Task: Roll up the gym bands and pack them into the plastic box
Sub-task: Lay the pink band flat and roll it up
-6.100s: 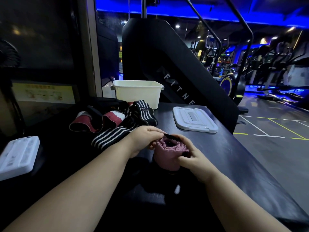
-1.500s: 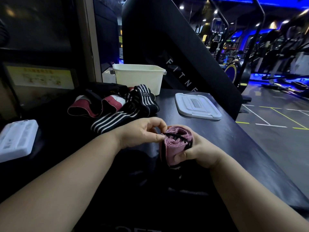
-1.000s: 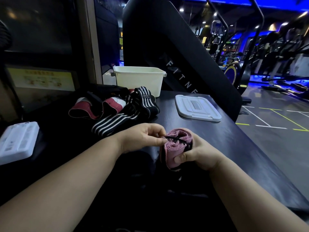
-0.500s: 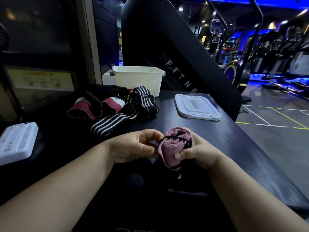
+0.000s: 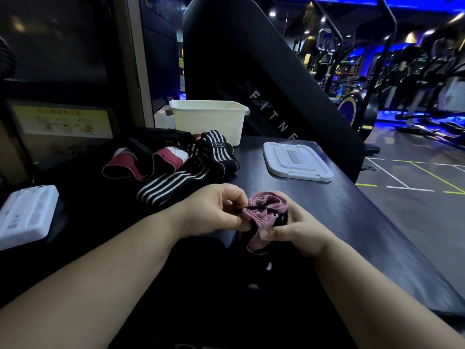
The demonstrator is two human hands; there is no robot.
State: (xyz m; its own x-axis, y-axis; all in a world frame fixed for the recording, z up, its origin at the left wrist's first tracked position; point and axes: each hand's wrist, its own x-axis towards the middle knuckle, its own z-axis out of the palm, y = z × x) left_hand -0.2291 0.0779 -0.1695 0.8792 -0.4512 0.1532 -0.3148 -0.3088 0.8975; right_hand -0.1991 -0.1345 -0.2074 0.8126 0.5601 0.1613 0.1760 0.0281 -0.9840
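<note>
Fingers (image 5: pixel 234 200) of left hand (image 5: pixel 214 211), right hand (image 5: pixel 298 231) tight around pink band (image 5: pixel 261 219); "SPORT" label (image 5: pixel 218 144) behind.

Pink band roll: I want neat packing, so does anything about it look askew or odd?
Yes: the pink band roll, gripped by the right hand, is loose, with uneven layers splaying at the top, where the left hand pinches a black strap.

The right hand (image 5: pixel 299 233) hides its fingers behind the pink roll (image 5: pixel 266 200), whose lower end sinks into shadow. The left hand (image 5: pixel 211 212) pinches a thin black strand (image 5: pixel 261 210) at its top (strap or cord, unclear). The near wall of the plastic box (image 5: pixel 208 124) hides its inside. The white tray (image 5: pixel 27 212) runs off the left edge; print on the yellow poster (image 5: pixel 63 120) is too blurred to read.
</note>
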